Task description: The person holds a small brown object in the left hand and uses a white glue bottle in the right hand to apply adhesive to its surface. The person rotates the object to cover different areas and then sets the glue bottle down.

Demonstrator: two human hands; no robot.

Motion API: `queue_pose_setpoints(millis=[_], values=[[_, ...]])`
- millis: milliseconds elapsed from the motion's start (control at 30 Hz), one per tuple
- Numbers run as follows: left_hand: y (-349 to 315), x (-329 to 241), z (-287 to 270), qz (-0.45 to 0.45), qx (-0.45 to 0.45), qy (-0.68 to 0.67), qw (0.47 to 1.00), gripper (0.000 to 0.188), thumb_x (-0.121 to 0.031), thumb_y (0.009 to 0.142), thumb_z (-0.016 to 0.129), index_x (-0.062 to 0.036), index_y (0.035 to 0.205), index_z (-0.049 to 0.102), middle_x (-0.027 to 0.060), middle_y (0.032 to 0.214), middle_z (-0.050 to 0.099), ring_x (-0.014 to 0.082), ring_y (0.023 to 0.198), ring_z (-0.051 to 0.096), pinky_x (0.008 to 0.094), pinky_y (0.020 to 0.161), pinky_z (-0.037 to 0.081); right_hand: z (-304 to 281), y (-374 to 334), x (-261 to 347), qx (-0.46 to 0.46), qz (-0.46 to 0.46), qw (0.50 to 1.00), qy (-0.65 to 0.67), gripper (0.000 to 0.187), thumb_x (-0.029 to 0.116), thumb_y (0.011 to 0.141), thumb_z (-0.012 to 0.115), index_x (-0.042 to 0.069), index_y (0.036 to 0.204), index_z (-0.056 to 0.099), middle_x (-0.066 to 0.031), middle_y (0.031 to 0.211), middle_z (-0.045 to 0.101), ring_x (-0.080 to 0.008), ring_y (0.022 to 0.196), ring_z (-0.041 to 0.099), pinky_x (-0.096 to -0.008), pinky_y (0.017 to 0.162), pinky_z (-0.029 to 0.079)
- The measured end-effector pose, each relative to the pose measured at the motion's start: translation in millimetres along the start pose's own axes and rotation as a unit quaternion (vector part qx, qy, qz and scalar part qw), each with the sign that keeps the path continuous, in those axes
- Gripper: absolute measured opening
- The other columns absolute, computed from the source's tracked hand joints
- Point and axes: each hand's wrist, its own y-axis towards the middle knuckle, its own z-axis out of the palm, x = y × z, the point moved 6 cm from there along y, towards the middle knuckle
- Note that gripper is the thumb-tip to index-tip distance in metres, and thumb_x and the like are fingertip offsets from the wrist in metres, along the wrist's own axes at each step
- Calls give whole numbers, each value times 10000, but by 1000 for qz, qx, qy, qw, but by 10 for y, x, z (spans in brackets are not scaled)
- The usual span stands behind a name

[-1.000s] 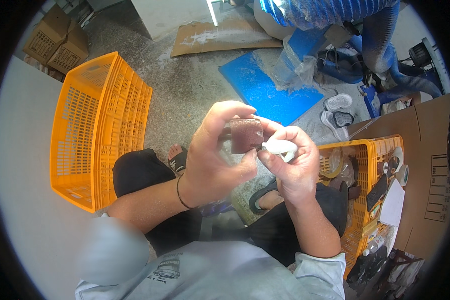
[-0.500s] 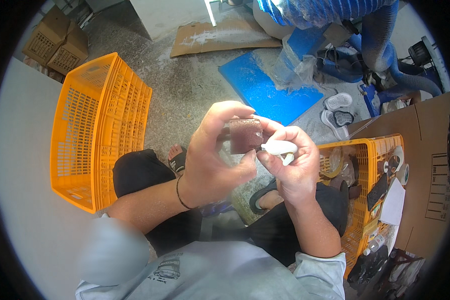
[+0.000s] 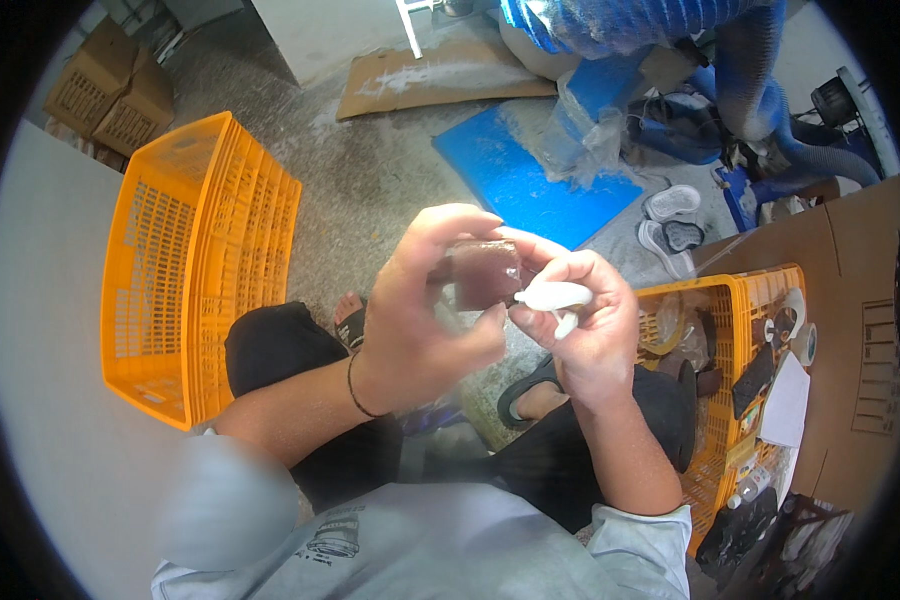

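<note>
My left hand (image 3: 420,310) grips a square of brown, grainy sheet that looks like sandpaper (image 3: 485,275) between thumb and fingers. Opposite it, my right hand (image 3: 595,330) pinches a small white moulded piece (image 3: 555,296), smooth and rounded, with a short stub below. The white piece's narrow tip points left at the sandpaper's lower right edge; whether the two touch I cannot tell. Some of the fingertips behind the sandpaper are hidden. Pale dust coats both forearms.
Stacked yellow crates (image 3: 205,270) stand at left; another yellow crate (image 3: 735,300) with assorted pieces is at right beside a cardboard sheet (image 3: 860,300). Ahead lie a blue board (image 3: 510,170), flat cardboard (image 3: 440,80) and white shoes (image 3: 670,205), with blue hoses (image 3: 750,90) at upper right.
The sandpaper has shifted slightly left and tilted, catching more glare. The white piece has turned a little in my right fingers, its stub now showing lower. Both grips stay.
</note>
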Motion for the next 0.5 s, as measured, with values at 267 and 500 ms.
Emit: queue_pose_setpoints(millis=[267, 500], values=[[40, -148, -109, 110, 25, 92, 989, 626, 146, 722, 707, -17, 1303, 538, 133, 1307, 500, 207, 1104, 656, 301, 900, 554, -79, -10, 154, -22, -40, 999, 30, 316, -38, 786, 807, 24, 1037, 624, -255, 1344, 620, -279, 1138, 688, -371, 941, 569], [68, -82, -160, 140, 18, 176, 974, 509, 74, 743, 818, -63, 1211, 676, 148, 1303, 613, 260, 1128, 662, 336, 919, 554, -163, -204, 380, -19, -66, 978, -199, 325, 11, 844, 796, -11, 1137, 658, -103, 1075, 739, -133, 923, 697, -286, 799, 566]])
